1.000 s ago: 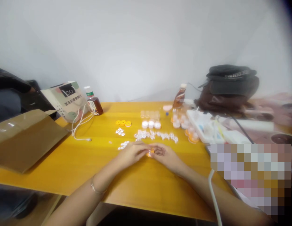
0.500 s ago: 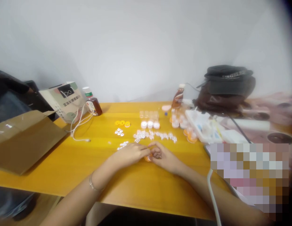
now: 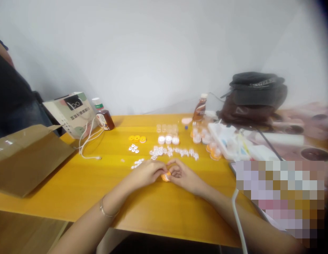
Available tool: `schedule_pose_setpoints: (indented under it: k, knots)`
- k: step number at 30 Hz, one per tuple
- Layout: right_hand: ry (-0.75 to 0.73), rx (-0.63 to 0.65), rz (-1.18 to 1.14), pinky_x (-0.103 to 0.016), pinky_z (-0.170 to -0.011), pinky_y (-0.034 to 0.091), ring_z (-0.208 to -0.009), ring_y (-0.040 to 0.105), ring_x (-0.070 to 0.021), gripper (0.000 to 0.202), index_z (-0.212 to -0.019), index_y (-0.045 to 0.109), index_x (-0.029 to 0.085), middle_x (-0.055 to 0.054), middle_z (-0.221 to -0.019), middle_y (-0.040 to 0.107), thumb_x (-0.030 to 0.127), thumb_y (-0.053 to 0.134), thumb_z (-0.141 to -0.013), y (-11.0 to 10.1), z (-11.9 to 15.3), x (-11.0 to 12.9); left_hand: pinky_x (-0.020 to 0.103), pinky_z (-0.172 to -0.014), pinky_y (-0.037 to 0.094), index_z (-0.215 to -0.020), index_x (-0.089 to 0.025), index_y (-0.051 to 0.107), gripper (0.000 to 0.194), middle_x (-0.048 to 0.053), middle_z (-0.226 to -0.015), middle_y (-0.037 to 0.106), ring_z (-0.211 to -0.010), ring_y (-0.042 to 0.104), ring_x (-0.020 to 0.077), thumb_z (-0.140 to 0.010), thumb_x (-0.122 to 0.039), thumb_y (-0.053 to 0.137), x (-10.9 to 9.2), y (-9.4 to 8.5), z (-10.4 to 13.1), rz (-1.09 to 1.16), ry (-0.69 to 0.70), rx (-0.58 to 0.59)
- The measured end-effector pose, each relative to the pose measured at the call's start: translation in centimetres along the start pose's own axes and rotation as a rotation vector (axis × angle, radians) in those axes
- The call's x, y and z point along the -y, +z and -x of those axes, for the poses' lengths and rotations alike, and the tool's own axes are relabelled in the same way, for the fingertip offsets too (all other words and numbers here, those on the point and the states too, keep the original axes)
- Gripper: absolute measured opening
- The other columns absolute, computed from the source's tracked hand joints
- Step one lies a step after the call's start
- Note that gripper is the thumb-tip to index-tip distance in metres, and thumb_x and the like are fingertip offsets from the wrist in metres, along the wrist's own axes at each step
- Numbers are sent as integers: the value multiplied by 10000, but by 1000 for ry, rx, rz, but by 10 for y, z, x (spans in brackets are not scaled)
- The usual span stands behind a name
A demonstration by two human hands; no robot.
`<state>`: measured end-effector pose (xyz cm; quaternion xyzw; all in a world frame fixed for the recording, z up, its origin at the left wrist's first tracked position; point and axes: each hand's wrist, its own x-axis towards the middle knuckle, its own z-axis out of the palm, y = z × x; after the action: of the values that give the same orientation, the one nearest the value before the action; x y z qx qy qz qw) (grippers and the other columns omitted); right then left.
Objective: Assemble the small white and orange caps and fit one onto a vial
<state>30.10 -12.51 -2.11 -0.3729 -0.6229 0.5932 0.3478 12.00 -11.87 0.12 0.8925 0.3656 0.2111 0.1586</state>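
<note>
Between my hands, low over the wooden table, is a small round orange piece (image 3: 166, 176) with something whitish on top. My left hand (image 3: 151, 171) has its fingers closed on its left and upper edge. My right hand (image 3: 181, 174), fingers curled, grips it from the right. Just beyond my hands lie several small clear-white parts (image 3: 158, 152) in a loose row. Small white pieces (image 3: 137, 163) sit beside my left hand, partly hidden by it. Farther back are white round caps (image 3: 168, 140), yellow rings (image 3: 137, 138), small metallic discs (image 3: 133, 148) and clear cups (image 3: 166, 128).
An open cardboard box (image 3: 29, 158), a printed bag (image 3: 78, 114), a white cable (image 3: 86, 141) and a brown bottle (image 3: 105, 119) stand left. To the right are a drink bottle (image 3: 200, 108), a white tray (image 3: 222, 141) and a dark backpack (image 3: 252, 98). A person (image 3: 13, 91) stands far left.
My left fingers have drawn back slightly, showing more of the orange piece. At the far left, the person's dark-clothed body now stands higher in view.
</note>
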Motion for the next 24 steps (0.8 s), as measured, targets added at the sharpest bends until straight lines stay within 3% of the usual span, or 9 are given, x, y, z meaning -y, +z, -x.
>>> schedule_pose_setpoints:
  k: [8, 14, 24]
  knots:
    - [-1, 32, -13, -257, -619, 394, -618, 526, -99, 370, -904, 395, 225, 59, -662, 527, 372, 643, -671, -1, -1, -3, 229, -645, 420, -871, -196, 550, 112, 7, -794, 649, -707, 587, 125, -788, -162, 483, -2, 4, 2, 105, -129, 10]
    - [-13, 60, -10, -262, -618, 395, -640, 526, -111, 372, -889, 386, 232, 49, -675, 530, 405, 637, -675, -1, -2, -7, 217, -599, 424, -944, -193, 432, 212, 8, -761, 630, -676, 582, 120, -764, -218, 541, 0, 6, 3, 300, -221, 1]
    - [122, 185, -7, -310, -723, 435, -707, 582, -123, 423, -944, 401, 225, 35, -746, 581, 306, 681, -638, -12, 3, 1, 225, -606, 447, -820, -134, 578, 196, 53, -760, 651, -684, 604, 135, -745, -314, 563, 18, 13, 3, 507, -346, 103]
